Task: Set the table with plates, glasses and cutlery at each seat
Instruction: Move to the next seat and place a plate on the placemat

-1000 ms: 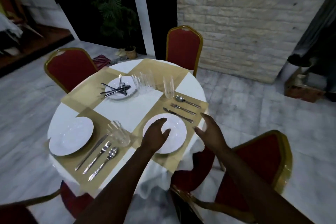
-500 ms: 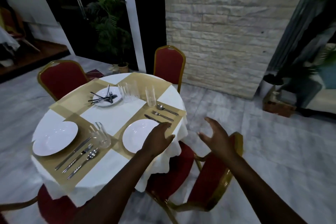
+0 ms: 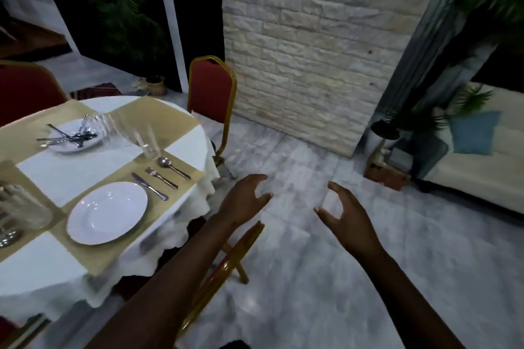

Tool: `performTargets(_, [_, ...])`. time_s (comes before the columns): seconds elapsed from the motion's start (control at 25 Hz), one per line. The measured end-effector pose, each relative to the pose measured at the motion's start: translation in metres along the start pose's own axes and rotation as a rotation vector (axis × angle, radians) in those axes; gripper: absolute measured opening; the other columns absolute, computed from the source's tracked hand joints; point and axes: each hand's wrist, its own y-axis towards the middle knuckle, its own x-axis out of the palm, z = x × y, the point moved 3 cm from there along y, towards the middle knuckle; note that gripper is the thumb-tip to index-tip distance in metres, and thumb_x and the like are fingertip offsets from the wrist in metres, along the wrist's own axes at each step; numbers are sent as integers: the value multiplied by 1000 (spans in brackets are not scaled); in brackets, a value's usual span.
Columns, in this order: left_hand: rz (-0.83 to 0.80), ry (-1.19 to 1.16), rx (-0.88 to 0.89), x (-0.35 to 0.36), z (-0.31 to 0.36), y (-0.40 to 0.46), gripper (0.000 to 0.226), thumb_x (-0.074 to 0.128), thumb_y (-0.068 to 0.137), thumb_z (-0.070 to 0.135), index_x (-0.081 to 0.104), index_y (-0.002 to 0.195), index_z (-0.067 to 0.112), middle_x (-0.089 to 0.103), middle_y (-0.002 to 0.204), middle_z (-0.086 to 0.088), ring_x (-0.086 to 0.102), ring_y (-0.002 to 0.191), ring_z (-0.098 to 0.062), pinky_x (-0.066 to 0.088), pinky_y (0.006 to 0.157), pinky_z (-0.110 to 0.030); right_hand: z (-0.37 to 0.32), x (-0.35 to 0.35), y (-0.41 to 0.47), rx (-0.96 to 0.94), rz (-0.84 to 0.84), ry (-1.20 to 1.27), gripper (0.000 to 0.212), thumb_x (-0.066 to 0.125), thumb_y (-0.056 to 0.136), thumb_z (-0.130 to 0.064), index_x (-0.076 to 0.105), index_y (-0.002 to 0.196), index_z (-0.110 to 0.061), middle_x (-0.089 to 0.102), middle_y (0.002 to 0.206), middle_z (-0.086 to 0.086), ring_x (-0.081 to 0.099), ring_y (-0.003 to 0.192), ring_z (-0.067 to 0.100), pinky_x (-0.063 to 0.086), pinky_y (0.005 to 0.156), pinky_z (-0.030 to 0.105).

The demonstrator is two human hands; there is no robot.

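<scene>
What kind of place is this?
Probably a restaurant or banquet hall: a round table with a cloth and set places, red chairs with gold frames, and a stone wall.

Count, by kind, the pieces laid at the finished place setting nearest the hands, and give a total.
plate: 1
knife: 1
fork: 1
spoon: 1
glass: 1
Total: 5
</scene>
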Motion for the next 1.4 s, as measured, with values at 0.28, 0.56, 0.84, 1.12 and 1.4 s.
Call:
performTargets(0.28, [-14,35,-35,23,27,119,55,63,87,42,49,136,19,51,140,0,49,127,-15,40,104,-26,47,-22,127,-51,-51,47,69,68,83,-40,38,142,-20,41,146,-4,38,133,9,28,105,21])
performTargets(0.56, [124,-51,-211,33,-20,249,52,63,88,39,51,134,18,55,137,2,53,122,-12,37,93,-17,89,-16,292,-97,-200,-6,70,67,82,-44,36,142,-24,41,146,-8,37,132,6,29,105,21])
performTargets(0.84, [149,-96,-363,22,-56,342,50,65,87,35,52,133,19,52,130,11,50,118,-6,37,93,-19,108,0,425,-148,-264,6,69,67,82,-43,36,141,-27,42,144,-11,35,125,-4,29,103,19])
performTargets(1.12, [299,-110,-607,-5,-124,390,42,65,86,39,60,124,22,60,128,5,56,115,-7,40,94,-16,56,114,560,-344,-518,125,68,70,81,-36,40,140,-21,44,143,-8,37,124,-2,29,101,17])
performTargets(1.4, [538,-82,-822,-53,-156,416,50,66,87,32,52,133,18,54,137,2,49,126,-12,30,100,-12,-29,218,654,-556,-827,251,63,72,81,-31,43,137,-23,48,133,-12,43,121,1,32,92,10])
